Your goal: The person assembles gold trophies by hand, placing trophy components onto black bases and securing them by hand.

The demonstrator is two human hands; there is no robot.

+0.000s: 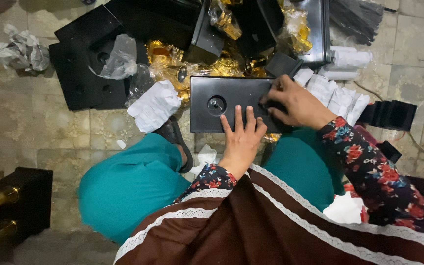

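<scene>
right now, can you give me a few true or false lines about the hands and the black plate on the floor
1. Both hands rest on the black rectangular plate. True: the left hand lies flat on its near edge and the right hand covers its right end.
2. The plate has a round hole left of its middle. True.
3. The left hand holds a white paper bundle. False: it holds nothing, and the white paper bundle lies on the floor left of the plate.
4. The gold pieces in clear wrap lie in the person's lap. False: they lie beyond the plate, among black parts.
5. The floor is bare wood. False: it is stone tile.
</scene>
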